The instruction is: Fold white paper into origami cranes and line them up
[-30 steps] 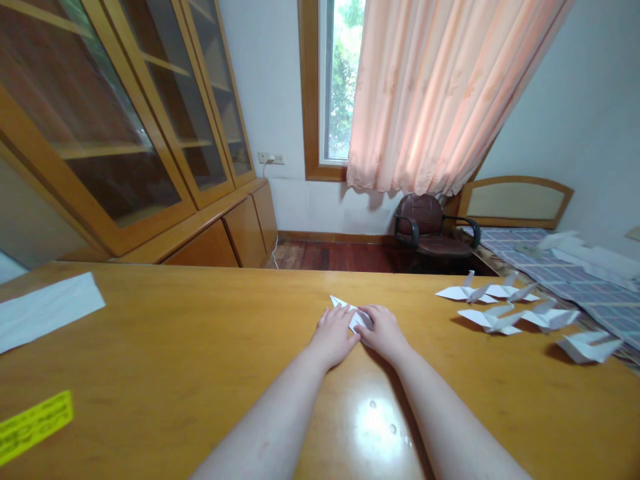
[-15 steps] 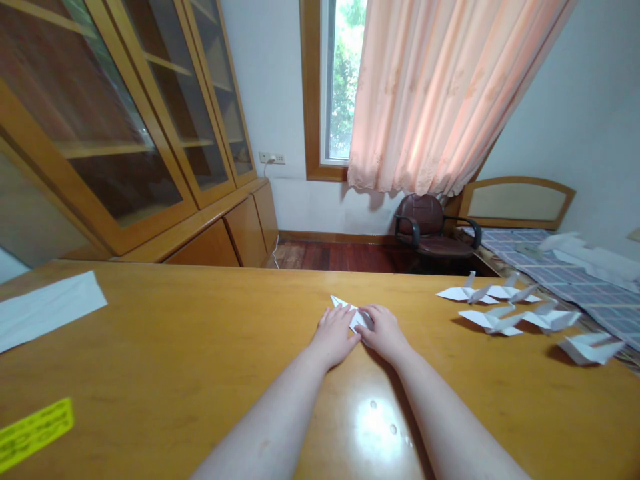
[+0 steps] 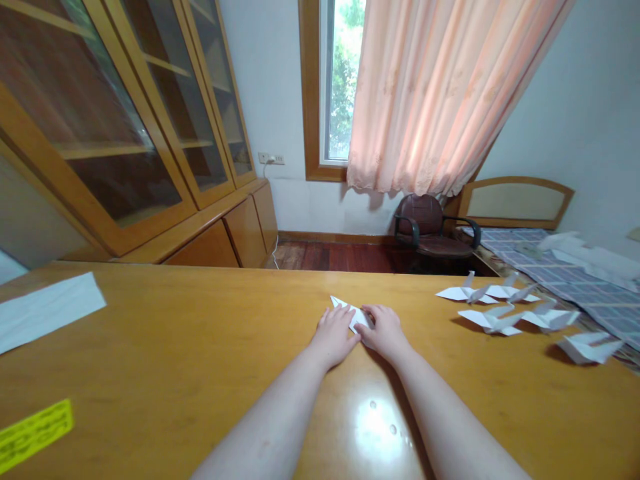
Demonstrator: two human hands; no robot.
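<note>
A small folded white paper (image 3: 359, 319) lies on the wooden table (image 3: 200, 347), its pointed tip directed away and to the left. My left hand (image 3: 334, 335) rests flat on the paper's left part, fingers stretched forward. On the right side, my right hand (image 3: 384, 331) has its fingers bent around the paper's edge, thumb and fingertips on it. The hands nearly touch at the thumbs. Part of the paper is hidden beneath both hands.
Several folded paper cranes (image 3: 493, 320) stand at the table's right. A white sheet (image 3: 50, 310) lies at the far left, with a yellow label (image 3: 35, 433) nearer. Beyond the table are a chair (image 3: 425, 227), a bed (image 3: 575, 267) and a glass-door cabinet (image 3: 175, 193).
My right fingers have shifted very slightly on the paper, and a little more of its white surface shows between my hands. My left hand looks the same.
</note>
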